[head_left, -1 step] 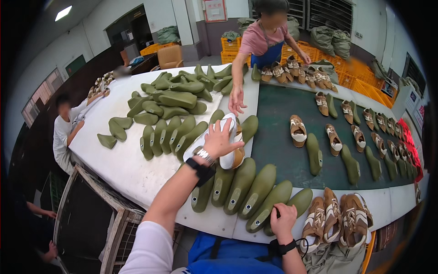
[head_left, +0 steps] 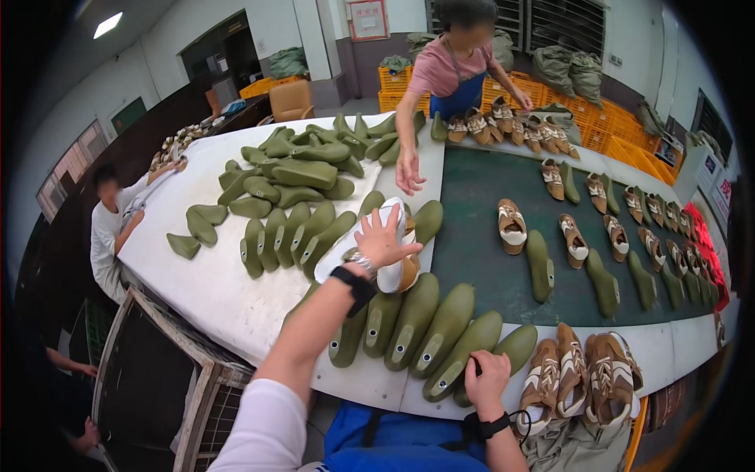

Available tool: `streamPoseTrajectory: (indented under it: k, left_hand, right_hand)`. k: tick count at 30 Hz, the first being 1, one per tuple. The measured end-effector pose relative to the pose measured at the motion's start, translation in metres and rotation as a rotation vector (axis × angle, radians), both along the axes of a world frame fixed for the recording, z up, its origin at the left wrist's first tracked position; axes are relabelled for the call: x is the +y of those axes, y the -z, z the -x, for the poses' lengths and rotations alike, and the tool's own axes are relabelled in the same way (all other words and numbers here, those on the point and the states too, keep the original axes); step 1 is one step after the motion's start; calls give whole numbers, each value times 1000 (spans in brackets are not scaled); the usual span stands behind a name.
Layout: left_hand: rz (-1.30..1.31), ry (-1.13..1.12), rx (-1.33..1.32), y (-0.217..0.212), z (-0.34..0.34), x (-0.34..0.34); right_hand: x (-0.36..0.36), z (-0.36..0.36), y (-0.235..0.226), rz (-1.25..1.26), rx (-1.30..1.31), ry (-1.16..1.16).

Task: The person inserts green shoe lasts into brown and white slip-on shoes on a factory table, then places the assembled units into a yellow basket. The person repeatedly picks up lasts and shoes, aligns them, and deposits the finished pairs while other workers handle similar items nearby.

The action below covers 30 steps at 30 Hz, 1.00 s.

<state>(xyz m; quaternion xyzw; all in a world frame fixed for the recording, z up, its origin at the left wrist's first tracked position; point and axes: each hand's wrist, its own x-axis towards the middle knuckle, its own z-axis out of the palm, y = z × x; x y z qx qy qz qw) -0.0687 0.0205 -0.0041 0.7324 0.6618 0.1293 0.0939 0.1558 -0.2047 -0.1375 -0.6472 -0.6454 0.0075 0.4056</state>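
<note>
Shoe (head_left: pixel 393 252) under your left hand (head_left: pixel 383 240) is sitting mid-tabletop among the green shoe forms (head_left: pixel 440 326); your fingers are spreading flat over it, pressing rather than gripping. It is looking light and soft-sided with a firm sole; take it by the sole. Your right hand (head_left: pixel 487 381) is curling onto a form at the near edge, where room is getting tight.

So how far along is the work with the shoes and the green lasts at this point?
Done, by the look of it: a batch of brown and white shoes sits at the table's near edge. In hand: the left hand rests on a white-soled shoe lying sole up, and the right hand grips a green last. Left: a row of bare lasts and a large pile behind.
</note>
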Motion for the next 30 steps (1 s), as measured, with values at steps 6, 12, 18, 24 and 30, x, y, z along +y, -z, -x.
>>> streamPoseTrajectory:
  k: [6, 12, 18, 24, 30]
  left_hand:
    - [136, -326, 193, 72, -56, 37]
    - [-20, -338, 64, 95, -30, 63]
    - [-217, -79, -106, 26, 30, 51]
    - [39, 406, -1153, -77, 17, -40]
    - [611, 520, -1421, -42, -100, -149]
  right_hand:
    - [0, 1, 0, -18, -7, 16]
    - [-1, 0, 4, -24, 5, 20]
    - [-3, -2, 4, -56, 45, 29]
    - [-17, -15, -44, -27, 312, -157]
    - [-62, -60, -104, -47, 462, -295]
